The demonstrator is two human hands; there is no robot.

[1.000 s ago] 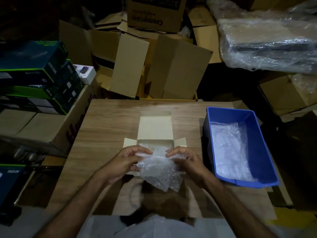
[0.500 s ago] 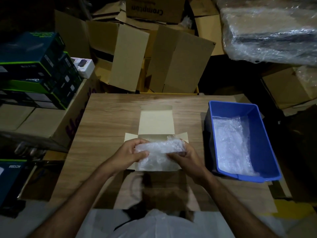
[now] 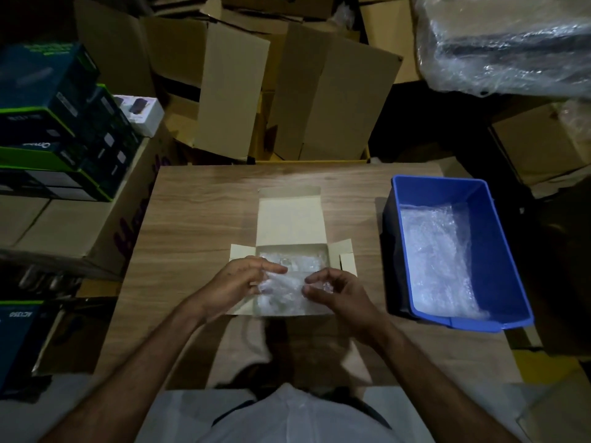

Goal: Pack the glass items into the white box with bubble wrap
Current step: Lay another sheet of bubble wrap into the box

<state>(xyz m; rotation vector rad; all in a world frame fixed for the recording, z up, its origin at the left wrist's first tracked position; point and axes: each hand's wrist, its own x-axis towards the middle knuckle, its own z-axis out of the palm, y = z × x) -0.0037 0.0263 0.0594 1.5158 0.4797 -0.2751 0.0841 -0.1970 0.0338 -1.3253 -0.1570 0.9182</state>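
Observation:
The white box (image 3: 289, 219) lies open in the middle of the wooden table, its lid flap folded back and side flaps spread. A bundle of bubble wrap (image 3: 281, 290) sits inside it over the near half. My left hand (image 3: 238, 284) pinches the bundle's left edge. My right hand (image 3: 335, 290) pinches its right edge, fingers curled. Whatever glass is inside the wrap cannot be made out. More bubble wrap (image 3: 295, 260) lines the far half of the box.
A blue plastic bin (image 3: 499, 251) with bubble wrap (image 3: 438, 260) in it stands at the table's right. Cardboard cartons (image 3: 319, 97) crowd behind the table. Stacked dark product boxes (image 3: 51, 123) sit on the left. A plastic-wrapped load (image 3: 511, 43) fills the upper right.
The bubble-wrap bundle, held above the table's near edge a second ago, has been folded shorter and lowered into the box. Both hands moved forward and down with it.

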